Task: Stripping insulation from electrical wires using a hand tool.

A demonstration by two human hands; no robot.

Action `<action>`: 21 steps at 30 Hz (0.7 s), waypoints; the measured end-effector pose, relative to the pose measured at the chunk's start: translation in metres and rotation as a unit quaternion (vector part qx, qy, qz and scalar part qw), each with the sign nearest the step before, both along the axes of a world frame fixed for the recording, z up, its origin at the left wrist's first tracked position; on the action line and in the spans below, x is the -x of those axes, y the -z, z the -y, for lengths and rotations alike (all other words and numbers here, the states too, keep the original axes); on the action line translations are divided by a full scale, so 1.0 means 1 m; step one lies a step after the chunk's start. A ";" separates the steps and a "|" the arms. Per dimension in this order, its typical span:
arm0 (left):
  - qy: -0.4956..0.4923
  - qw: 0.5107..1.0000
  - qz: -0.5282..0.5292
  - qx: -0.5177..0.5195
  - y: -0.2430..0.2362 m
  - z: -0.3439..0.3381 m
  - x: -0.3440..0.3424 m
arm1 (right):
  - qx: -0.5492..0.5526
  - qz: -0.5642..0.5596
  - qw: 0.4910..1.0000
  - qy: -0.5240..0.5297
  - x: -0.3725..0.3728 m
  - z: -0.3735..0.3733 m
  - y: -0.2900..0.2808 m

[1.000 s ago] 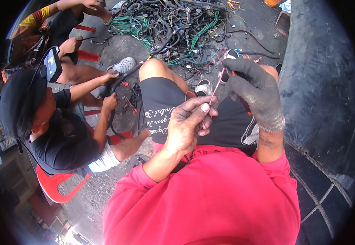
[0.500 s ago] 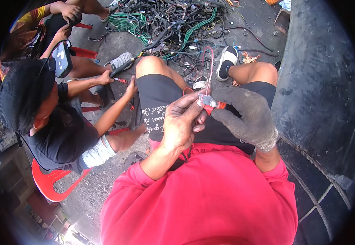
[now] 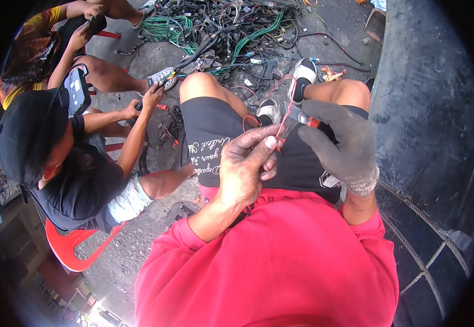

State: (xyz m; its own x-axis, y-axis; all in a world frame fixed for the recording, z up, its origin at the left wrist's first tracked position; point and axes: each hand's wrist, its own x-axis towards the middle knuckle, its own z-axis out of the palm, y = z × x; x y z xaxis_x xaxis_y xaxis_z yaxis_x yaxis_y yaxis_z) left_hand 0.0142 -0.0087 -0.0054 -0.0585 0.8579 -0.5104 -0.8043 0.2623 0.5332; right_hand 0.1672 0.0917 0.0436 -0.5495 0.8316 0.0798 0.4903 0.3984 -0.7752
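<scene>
My bare left hand [image 3: 248,163] pinches a thin red-and-white wire [image 3: 288,111] between thumb and fingertips over my lap; the wire rises in a loop toward the floor behind. My right hand [image 3: 340,150], in a dark grey knit glove, grips a small tool [image 3: 310,120] with a metal blade and an orange handle just right of the wire. Both hands are above my black shorts [image 3: 204,125]. A loose red wire loop hangs beside my left fingers.
A tangled heap of black and green cable [image 3: 226,30] lies on the grey floor ahead. Two people sit at left on red chairs [image 3: 62,245]; the nearer [image 3: 62,185] holds a thick cable. A large dark curved surface [image 3: 427,103] with ropes stands at right.
The blade came down onto the wire at my left fingertips, then moved slightly up and right, away from it. The nearer person's hands shifted up along the cable.
</scene>
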 end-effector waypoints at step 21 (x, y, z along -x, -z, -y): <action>-0.013 0.999 0.016 -0.038 -0.005 -0.004 0.005 | -0.079 -0.083 0.989 -0.092 0.006 0.008 0.015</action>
